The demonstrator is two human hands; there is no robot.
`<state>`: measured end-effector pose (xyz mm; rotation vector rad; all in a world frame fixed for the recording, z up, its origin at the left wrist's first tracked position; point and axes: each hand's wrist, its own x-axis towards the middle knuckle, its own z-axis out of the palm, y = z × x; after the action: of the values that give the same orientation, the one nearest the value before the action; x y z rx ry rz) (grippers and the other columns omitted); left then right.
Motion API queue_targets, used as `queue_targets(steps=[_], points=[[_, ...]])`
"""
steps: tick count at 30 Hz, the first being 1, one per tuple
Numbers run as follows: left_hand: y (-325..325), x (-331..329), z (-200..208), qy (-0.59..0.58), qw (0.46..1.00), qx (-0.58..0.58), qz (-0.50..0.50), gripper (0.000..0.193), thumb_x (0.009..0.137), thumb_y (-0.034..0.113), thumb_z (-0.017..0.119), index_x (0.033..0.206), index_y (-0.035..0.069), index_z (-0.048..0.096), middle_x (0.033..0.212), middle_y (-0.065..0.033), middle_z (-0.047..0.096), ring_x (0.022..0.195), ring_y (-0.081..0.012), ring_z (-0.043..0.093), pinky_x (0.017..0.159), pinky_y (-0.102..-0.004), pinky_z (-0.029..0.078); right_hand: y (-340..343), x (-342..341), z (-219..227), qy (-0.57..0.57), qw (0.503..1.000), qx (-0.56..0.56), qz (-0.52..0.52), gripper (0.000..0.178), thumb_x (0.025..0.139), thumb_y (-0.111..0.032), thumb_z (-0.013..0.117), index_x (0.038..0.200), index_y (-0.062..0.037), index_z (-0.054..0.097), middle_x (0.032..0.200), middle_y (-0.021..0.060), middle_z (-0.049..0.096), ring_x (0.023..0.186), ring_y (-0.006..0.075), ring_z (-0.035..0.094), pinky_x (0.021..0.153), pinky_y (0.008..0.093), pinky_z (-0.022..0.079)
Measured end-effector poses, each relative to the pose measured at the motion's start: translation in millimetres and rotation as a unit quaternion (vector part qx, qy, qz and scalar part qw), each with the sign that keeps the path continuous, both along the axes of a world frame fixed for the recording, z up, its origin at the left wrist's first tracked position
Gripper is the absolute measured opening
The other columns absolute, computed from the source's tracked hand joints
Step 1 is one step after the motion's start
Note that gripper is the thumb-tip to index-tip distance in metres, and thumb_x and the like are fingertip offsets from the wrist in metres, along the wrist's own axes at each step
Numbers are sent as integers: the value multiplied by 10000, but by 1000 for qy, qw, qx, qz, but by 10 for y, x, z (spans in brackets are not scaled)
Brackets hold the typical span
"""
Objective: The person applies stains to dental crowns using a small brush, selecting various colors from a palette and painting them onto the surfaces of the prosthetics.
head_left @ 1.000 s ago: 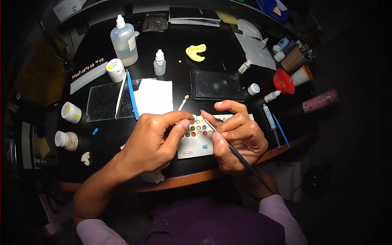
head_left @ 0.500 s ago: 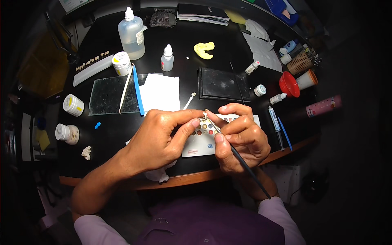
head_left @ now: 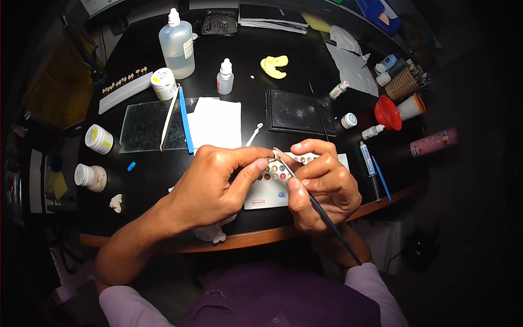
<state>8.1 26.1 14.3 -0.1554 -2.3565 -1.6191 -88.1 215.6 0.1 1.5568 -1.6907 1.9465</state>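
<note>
Between the thumb and forefinger of my left hand (head_left: 210,182) is a tiny whitish, tooth-like piece (head_left: 273,156), mostly covered by the fingertips. My right hand (head_left: 329,188) is closed round a slim dark-handled brush (head_left: 329,222), held like a pen. Its tip meets the small piece or lies right beside it; which of the two I cannot tell. Beneath both hands lies a white palette (head_left: 259,192) with rows of small coloured wells, partly hidden by the fingers. A small blue bit (head_left: 281,194) rests on the palette.
Beyond my left hand are a glass slab (head_left: 144,128), white paper sheets (head_left: 220,122), a blue-handled tool (head_left: 186,122) and several jars. A large bottle (head_left: 177,52), a yellow dental cast (head_left: 274,66) and a black tray (head_left: 297,111) stand farther back. A syringe (head_left: 369,163) and red bowl (head_left: 387,113) are right.
The whole view has shifted very slightly. Both hands keep their grip and place, with the brush tip still at the small piece.
</note>
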Motion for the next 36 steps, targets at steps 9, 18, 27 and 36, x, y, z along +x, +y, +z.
queue_targets(steps=[9, 18, 27, 36], points=[[-41, 41, 54, -45, 999, -15, -12, 246, 1054, 57, 627, 1224, -55, 765, 941, -203, 804, 835, -178, 763, 754, -322, 583, -3, 6, -3, 16, 1000, -1, 1, 211, 862, 154, 712, 915, 6, 571, 885, 143, 666, 1137, 361, 677, 918, 451, 704], [-82, 26, 12, -87, 996, -11, -31, 276, 1076, 82, 578, 1229, -35, 776, 900, -163, 799, 786, -129, 709, 736, -307, 568, -25, -6, -16, 54, 998, 11, -14, 227, 864, 143, 747, 930, 12, 574, 894, 148, 661, 1091, 362, 695, 899, 436, 706], [-82, 24, -2, -80, 996, -11, -29, 290, 1080, 109, 570, 1227, -28, 778, 792, -137, 746, 708, -111, 658, 672, -314, 543, -17, -1, 35, 83, 996, 25, -16, 231, 861, 135, 756, 908, 11, 566, 902, 152, 657, 1098, 373, 699, 882, 431, 710], [-68, 28, -20, -80, 997, -4, -20, 291, 1082, 116, 572, 1235, -10, 785, 676, -77, 663, 622, -86, 578, 603, -302, 495, -45, 22, 39, 123, 990, 43, -53, 235, 854, 119, 772, 879, -3, 573, 878, 140, 652, 1040, 372, 727, 807, 403, 694]])
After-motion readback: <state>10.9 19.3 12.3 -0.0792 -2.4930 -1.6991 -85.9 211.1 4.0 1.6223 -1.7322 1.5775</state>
